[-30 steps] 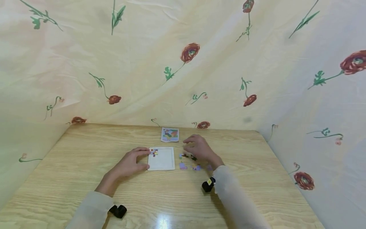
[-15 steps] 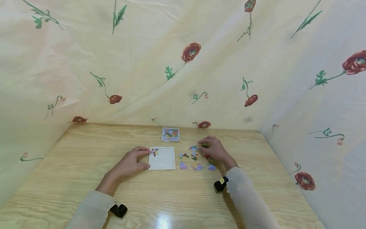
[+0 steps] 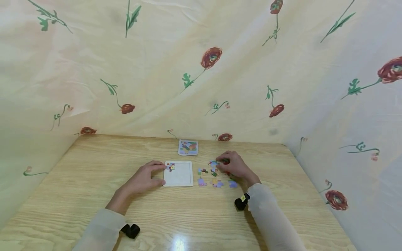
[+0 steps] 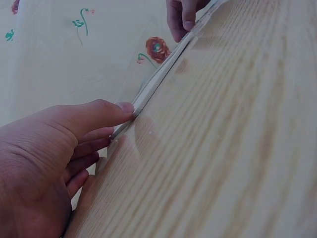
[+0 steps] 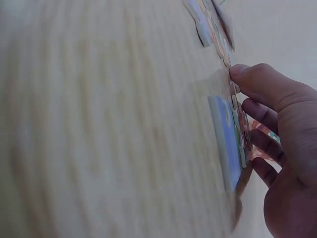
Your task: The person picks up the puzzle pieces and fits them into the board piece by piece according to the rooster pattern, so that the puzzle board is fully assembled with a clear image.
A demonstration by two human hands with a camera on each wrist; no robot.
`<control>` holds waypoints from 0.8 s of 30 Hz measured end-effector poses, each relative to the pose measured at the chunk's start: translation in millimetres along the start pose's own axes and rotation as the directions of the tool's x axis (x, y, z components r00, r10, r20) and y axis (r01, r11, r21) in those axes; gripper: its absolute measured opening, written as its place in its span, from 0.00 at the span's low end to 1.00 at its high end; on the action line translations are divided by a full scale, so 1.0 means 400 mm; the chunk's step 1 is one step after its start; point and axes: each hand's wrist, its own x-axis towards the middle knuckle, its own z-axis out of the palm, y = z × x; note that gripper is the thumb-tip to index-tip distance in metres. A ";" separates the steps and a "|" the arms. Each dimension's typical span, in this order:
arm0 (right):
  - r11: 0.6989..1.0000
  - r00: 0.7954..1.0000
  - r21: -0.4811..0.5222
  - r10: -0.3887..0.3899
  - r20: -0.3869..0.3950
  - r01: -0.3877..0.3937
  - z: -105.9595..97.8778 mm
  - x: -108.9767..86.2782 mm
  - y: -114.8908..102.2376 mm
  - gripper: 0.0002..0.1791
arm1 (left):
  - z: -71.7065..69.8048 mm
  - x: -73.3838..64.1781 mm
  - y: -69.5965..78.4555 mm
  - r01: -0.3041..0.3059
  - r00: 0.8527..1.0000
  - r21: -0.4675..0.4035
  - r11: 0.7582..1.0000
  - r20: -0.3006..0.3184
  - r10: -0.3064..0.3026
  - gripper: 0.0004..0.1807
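Observation:
On the table lies a square white puzzle tray (image 3: 183, 176) with a few joined puzzle pieces (image 3: 170, 167) in its upper left corner. My left hand (image 3: 145, 179) holds the tray's left side, thumb at the near corner and fingertips higher up; the left wrist view shows the thumb (image 4: 116, 113) on its edge. To the right of the tray, my right hand (image 3: 235, 165) hovers low over loose pieces, thumb and index finger spread, their tips right at a multicoloured puzzle piece (image 3: 213, 163). In the right wrist view the thumb (image 5: 250, 78) and fingers stand apart. This hand hides some pieces.
A small picture card (image 3: 188, 147) lies behind the tray. More loose puzzle pieces lie near the right hand, including a front row with a lilac piece (image 3: 202, 182) and a bluish piece (image 3: 232, 183). Flowered cloth (image 3: 201, 76) hangs behind the wooden table (image 3: 176, 212).
My right hand moved right from over the middle of the loose pieces, uncovering several, then shifted slightly left toward the multicoloured piece. My left hand stayed on the tray.

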 end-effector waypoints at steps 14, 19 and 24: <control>1.000 1.000 0.001 -0.005 -0.007 0.005 0.004 0.003 -0.012 0.13 | -0.007 -0.005 0.001 -0.014 1.000 -0.014 1.000 0.007 0.014 0.32; 1.000 1.000 -0.006 0.011 -0.021 -0.011 0.005 0.002 -0.010 0.12 | -0.006 0.000 0.002 -0.008 1.000 -0.014 1.000 0.010 0.008 0.32; 0.999 0.999 -0.027 0.023 -0.036 -0.024 0.005 0.000 -0.013 0.12 | -0.002 0.002 0.002 0.000 1.000 -0.021 1.000 0.008 0.001 0.32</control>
